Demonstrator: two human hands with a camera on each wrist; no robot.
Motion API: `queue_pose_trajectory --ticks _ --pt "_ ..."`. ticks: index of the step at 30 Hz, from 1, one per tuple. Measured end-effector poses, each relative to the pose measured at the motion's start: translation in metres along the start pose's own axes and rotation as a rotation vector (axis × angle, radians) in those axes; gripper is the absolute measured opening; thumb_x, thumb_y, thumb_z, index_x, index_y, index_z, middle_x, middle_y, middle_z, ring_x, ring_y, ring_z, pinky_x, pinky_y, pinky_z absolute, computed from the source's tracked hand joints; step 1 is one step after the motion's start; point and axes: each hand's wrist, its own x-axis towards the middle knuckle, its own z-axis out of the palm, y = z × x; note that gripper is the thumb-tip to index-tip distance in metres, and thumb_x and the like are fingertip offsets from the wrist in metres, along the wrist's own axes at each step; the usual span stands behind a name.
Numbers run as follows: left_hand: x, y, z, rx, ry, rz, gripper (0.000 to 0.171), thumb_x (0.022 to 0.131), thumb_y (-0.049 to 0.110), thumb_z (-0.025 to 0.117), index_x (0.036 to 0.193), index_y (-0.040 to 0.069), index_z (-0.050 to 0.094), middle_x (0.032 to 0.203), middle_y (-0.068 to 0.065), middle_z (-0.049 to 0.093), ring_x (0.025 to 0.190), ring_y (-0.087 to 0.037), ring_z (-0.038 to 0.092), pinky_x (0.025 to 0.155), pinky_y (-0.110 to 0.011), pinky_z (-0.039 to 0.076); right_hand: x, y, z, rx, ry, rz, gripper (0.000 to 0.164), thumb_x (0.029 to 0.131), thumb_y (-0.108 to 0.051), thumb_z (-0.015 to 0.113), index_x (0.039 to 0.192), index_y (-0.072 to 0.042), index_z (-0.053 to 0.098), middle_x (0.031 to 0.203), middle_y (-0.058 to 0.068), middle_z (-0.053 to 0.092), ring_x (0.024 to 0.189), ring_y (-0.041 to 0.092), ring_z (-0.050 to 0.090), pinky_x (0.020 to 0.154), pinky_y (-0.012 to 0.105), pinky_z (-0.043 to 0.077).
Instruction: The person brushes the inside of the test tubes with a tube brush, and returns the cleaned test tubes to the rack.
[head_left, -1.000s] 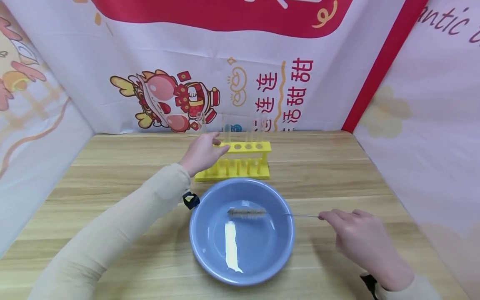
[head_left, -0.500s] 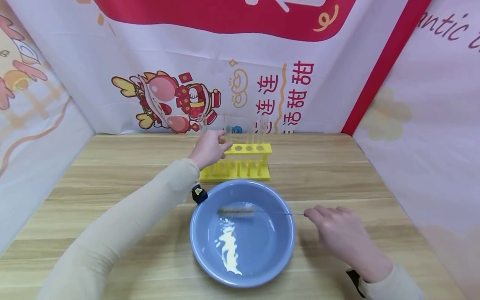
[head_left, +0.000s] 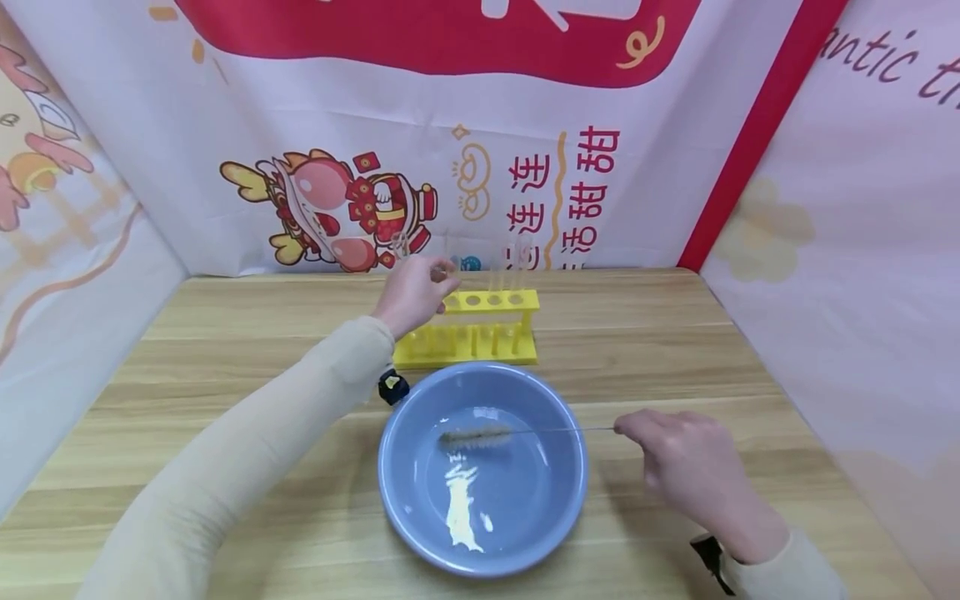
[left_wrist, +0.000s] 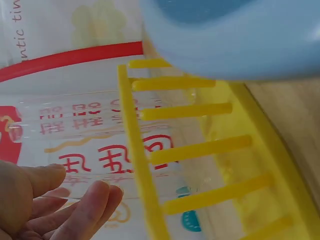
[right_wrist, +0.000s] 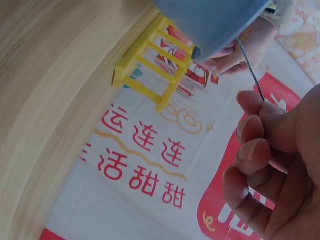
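Beside the clear test tubes [head_left: 517,260] in the yellow rack [head_left: 529,302], my left hand [head_left: 414,293] reaches with thumb and fingers apart. In the left wrist view, the fingertips [left_wrist: 97,197] lie close to one tube; whether they touch it is unclear. My right hand [head_left: 686,458] pinches the thin wire handle of a test tube brush [head_left: 476,437] between thumb and index finger. The brush lies level, its bristles inside the blue basin [head_left: 573,492]. In the right wrist view, only the twisted wire [right_wrist: 251,70] shows, with the bristles hidden by the basin.
The basin, which holds shiny water, stands just in front of the rack on the wooden table [head_left: 652,333]. Printed cloth [head_left: 337,92] hangs behind and at both sides. A glass piece with a looped top [head_left: 401,243] rises at the rack's left end.
My left hand has moved slightly right and up toward a tube. The right hand has moved left, carrying the brush further into the basin, where the reflections have shifted.
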Motion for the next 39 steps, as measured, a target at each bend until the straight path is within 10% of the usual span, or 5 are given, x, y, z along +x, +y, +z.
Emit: queue_pose_trajectory --ticks 5,16,23,31,39 --pt "-0.008 0.014 -0.013 0.084 0.079 0.169 0.025 0.097 0.025 0.066 0.116 0.009 0.067 0.111 -0.008 0.07 0.074 -0.021 0.07 0.067 -0.032 0.058 -0.003 0.006 -0.009 0.057 0.023 0.05 0.029 0.097 -0.016 0.046 0.086 -0.015 0.073 0.076 -0.004 0.073 0.052 0.011 0.063 0.039 0.026 0.044" --pt "-0.032 0.041 -0.042 0.116 0.254 0.349 0.03 0.098 0.034 0.064 0.116 0.01 0.066 0.089 -0.003 0.067 0.066 -0.02 0.057 0.059 -0.032 0.048 -0.01 0.018 -0.031 0.169 0.103 0.166 0.031 0.097 -0.019 0.047 0.082 -0.013 0.074 0.064 -0.012 0.057 0.052 -0.004 0.039 0.043 0.014 0.032" --pt "-0.06 0.052 -0.058 0.08 0.255 0.464 0.031 0.1 0.033 0.061 0.12 0.01 0.059 0.109 -0.001 0.067 0.102 -0.014 0.064 0.087 -0.033 0.053 -0.012 0.022 -0.039 0.227 0.14 0.174 0.045 0.104 -0.034 0.046 0.081 -0.008 0.074 0.063 -0.013 0.05 0.055 -0.005 0.042 0.05 0.008 0.034" --pt "-0.101 0.025 -0.057 0.272 0.23 0.763 0.034 0.095 0.015 0.068 0.124 0.001 0.058 0.101 -0.008 0.067 0.085 -0.017 0.066 0.073 -0.03 0.058 -0.018 0.022 -0.039 0.297 0.151 0.202 0.046 0.104 -0.035 0.048 0.081 -0.005 0.073 0.064 -0.01 0.051 0.055 -0.003 0.044 0.055 0.005 0.035" --pt "-0.142 -0.013 -0.058 0.644 0.158 0.822 0.046 0.082 0.02 0.082 0.121 0.006 0.066 0.103 -0.012 0.064 0.072 -0.021 0.063 0.057 -0.032 0.058 -0.023 0.022 -0.046 0.411 0.17 0.276 0.025 0.099 -0.011 0.059 0.082 0.003 0.072 0.064 -0.006 0.053 0.055 -0.002 0.046 0.052 0.008 0.038"
